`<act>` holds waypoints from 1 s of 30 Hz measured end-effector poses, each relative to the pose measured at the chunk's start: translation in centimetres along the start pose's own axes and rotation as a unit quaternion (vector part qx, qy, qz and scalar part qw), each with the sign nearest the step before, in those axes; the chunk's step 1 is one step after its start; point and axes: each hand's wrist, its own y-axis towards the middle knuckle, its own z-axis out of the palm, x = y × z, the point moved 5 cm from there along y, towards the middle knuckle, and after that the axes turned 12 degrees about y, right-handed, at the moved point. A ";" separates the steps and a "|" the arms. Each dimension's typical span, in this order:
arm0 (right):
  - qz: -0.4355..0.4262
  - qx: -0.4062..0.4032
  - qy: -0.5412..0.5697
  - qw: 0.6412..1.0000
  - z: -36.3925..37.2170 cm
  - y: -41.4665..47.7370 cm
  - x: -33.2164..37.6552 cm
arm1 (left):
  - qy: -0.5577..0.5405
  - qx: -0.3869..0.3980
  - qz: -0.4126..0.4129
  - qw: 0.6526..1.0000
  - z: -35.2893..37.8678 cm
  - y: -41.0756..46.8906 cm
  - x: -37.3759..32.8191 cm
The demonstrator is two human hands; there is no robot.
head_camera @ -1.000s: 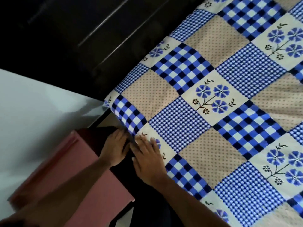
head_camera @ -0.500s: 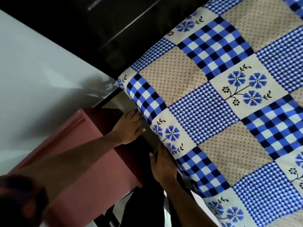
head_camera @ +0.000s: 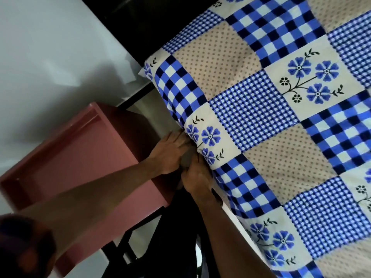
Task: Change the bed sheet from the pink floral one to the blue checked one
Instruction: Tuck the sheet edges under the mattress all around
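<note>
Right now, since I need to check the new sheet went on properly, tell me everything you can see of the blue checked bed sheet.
The blue checked cotton-looking bed sheet lies spread smooth over the bed, a patchwork print of bold blue-navy checks, fine gingham, dotted beige and cream squares with blue flowers. Its near edge folds down over the bed's side. There the left hand presses it with straight fingers, and the right hand meets it lower down, fingertips hidden under the fold.
</note>
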 end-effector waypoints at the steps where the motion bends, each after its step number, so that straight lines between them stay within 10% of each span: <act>1: -0.007 0.004 0.006 1.000 -0.5 0.0 0.1 | 0.017 0.028 -0.012 0.999 0.5 -0.1 0.0; 13: 0.084 -0.003 -0.064 0.994 -1.9 -7.7 -3.7 | -0.109 0.039 -0.144 0.983 -0.4 -0.8 -5.1; 20: 0.116 -0.049 -0.083 0.989 -1.0 -6.9 -3.8 | -0.069 -0.019 0.036 0.997 0.9 -1.6 -8.5; 30: 0.131 -0.080 -0.035 0.987 -0.4 -6.6 -3.0 | -0.054 -0.108 0.059 0.991 0.8 -3.4 -8.7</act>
